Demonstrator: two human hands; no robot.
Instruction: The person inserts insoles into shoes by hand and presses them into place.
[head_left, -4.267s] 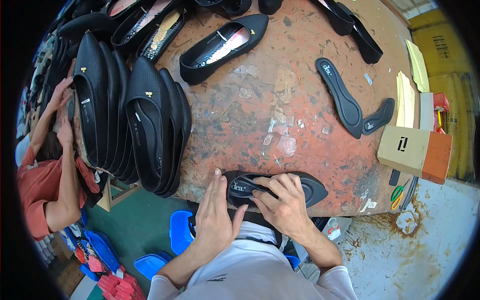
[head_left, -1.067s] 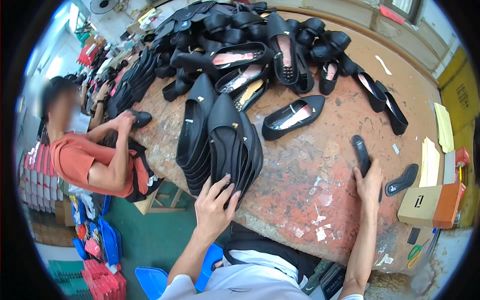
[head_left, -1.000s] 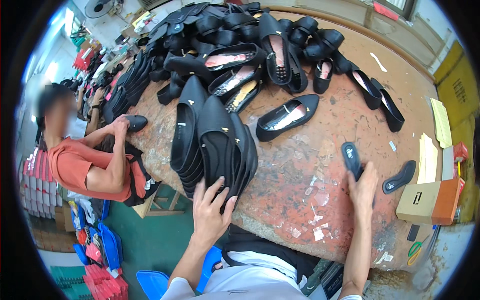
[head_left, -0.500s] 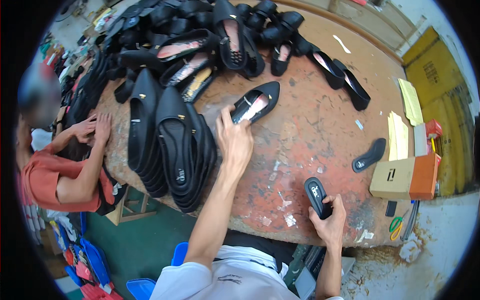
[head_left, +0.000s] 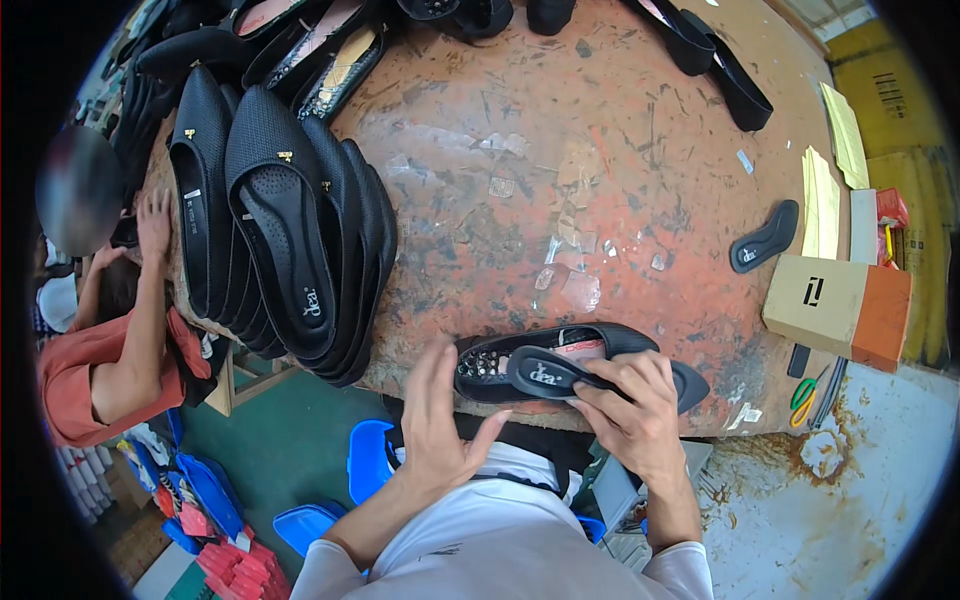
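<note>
At the table's front edge, a black flat shoe (head_left: 622, 340) lies sideways, its heel to the left and its toe to the right. My right hand (head_left: 640, 415) pinches a black cushioned insole (head_left: 545, 372) over the shoe's opening. The insole's rounded heel end faces left, and its other end sticks out past my fingers. Beside the shoe's heel is my left hand (head_left: 440, 430), fingers stretched and thumb apart, holding nothing; whether it touches the shoe I cannot tell. Pale lining and a dotted patch show inside the shoe.
Nested stacks of black shoes (head_left: 270, 220) stand left. A loose insole (head_left: 765, 236) lies right, near a cardboard box (head_left: 835, 310), yellow papers (head_left: 820, 205) and green-and-orange scissors (head_left: 803, 400). More shoes (head_left: 740, 85) lie at the back. A co-worker in a red shirt (head_left: 120, 360) is at far left.
The shoe has come from mid-table to the front edge, and my left hand has let go of it. My right hand has brought the insole left, over the shoe. The view has shifted.
</note>
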